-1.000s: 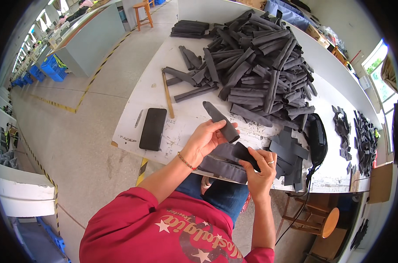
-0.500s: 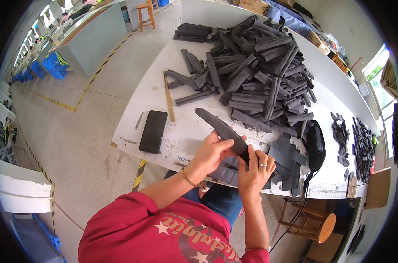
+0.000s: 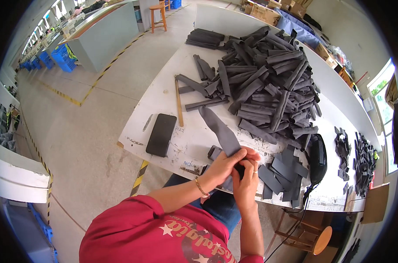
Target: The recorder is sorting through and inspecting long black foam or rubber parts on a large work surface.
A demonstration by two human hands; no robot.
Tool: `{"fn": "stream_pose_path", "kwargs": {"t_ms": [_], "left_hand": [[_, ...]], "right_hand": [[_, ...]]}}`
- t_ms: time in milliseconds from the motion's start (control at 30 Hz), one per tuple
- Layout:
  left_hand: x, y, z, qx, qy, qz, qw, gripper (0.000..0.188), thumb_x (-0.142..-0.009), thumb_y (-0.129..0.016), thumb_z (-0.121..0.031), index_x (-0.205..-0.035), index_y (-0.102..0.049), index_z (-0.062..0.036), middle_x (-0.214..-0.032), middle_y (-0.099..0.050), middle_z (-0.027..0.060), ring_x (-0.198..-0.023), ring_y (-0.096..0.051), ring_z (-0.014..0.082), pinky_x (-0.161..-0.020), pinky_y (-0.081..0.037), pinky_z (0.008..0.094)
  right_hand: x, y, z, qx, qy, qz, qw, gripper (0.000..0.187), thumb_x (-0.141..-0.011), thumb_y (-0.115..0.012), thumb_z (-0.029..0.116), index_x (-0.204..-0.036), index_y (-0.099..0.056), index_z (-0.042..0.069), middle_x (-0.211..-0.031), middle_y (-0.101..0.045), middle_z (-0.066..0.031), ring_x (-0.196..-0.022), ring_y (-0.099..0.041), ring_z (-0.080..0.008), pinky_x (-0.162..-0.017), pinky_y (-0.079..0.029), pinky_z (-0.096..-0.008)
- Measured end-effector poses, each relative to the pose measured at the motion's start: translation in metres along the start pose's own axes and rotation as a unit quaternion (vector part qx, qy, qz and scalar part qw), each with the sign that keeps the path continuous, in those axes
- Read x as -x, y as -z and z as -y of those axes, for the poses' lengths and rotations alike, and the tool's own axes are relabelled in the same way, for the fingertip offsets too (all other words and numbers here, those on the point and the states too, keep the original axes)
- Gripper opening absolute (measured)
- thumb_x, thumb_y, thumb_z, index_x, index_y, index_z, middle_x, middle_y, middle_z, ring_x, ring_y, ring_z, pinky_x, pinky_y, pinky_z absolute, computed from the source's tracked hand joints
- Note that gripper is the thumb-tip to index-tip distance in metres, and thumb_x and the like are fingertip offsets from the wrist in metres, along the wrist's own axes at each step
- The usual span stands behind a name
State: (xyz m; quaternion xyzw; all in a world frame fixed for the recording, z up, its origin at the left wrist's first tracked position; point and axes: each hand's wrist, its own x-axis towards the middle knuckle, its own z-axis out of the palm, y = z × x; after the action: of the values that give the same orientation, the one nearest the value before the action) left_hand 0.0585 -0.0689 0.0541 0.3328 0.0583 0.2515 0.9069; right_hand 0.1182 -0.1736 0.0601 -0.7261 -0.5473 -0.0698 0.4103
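left hand [image 3: 223, 168] grips a long, dark-grey fabric sleeve [image 3: 220, 132]; right hand [image 3: 246, 183] alongside pinches its end, likely filling; next wants steady pushing.

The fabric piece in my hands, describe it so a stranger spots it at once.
Find the white table, then its heap of dark pieces. Nearer you, your left hand and right hand meet at the lower end of one gray fabric piece. Unlike the heaped ones, it is in hand, its rounded free end pointing away.
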Motion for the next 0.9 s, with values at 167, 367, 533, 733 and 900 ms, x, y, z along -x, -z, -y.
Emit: {"fn": "stream_pose_path", "kwargs": {"t_ms": [167,367,533,733,900], "left_hand": [[-0.009,0.005,-0.014,0.048,0.017,-0.056,0.997,0.032,-0.1,-0.052,-0.028,-0.113,-0.062,0.0,-0.11,-0.067,0.0153,-0.102,-0.063,0.0191,-0.091,-0.049,0.0315],[0.004,0.006,0.003,0.115,0.069,-0.044,0.99,0.032,-0.1,-0.052,-0.027,-0.116,-0.06,0.0003,-0.115,-0.066,0.0174,-0.103,-0.064,0.0212,-0.091,-0.049,0.0305],[-0.004,0.007,-0.026,0.101,-0.053,-0.048,0.992,0.032,-0.1,-0.052,-0.025,-0.115,-0.058,0.0032,-0.108,-0.067,0.0174,-0.106,-0.064,0.029,-0.094,-0.05,0.0387],[0.003,-0.012,-0.018,0.108,-0.057,-0.035,0.992,0.031,-0.1,-0.053,-0.028,-0.113,-0.059,-0.0006,-0.098,-0.068,0.0133,-0.109,-0.063,0.034,-0.099,-0.047,0.0445],[0.006,-0.012,-0.01,0.144,-0.043,-0.025,0.988,0.031,-0.098,-0.056,-0.028,-0.111,-0.059,0.0002,-0.103,-0.068,0.0156,-0.11,-0.063,0.0294,-0.1,-0.047,0.0415]], "right_hand": [[0.006,0.015,0.0,-0.01,-0.037,0.034,0.999,0.029,-0.08,-0.07,-0.001,-0.104,-0.053,0.001,-0.104,-0.057,-0.0199,-0.086,-0.059,-0.0386,-0.072,-0.049,-0.0445],[-0.001,0.008,-0.01,-0.007,0.025,0.02,0.999,0.02,-0.081,-0.068,-0.004,-0.094,-0.055,0.002,-0.097,-0.06,-0.0168,-0.077,-0.061,-0.0351,-0.065,-0.049,-0.041],[0.007,0.017,-0.016,-0.015,0.032,0.001,0.999,0.022,-0.077,-0.072,-0.003,-0.091,-0.056,0.003,-0.097,-0.061,-0.0163,-0.079,-0.062,-0.0348,-0.063,-0.05,-0.0405],[0.005,0.02,-0.01,-0.028,0.029,-0.035,0.999,0.021,-0.076,-0.074,-0.001,-0.086,-0.056,0.003,-0.094,-0.063,-0.014,-0.074,-0.063,-0.0322,-0.062,-0.05,-0.0373],[-0.001,0.022,-0.004,-0.022,0.031,-0.031,0.999,0.02,-0.076,-0.074,0.0,-0.085,-0.056,0.003,-0.094,-0.063,-0.013,-0.073,-0.062,-0.0314,-0.06,-0.049,-0.0365]]}}
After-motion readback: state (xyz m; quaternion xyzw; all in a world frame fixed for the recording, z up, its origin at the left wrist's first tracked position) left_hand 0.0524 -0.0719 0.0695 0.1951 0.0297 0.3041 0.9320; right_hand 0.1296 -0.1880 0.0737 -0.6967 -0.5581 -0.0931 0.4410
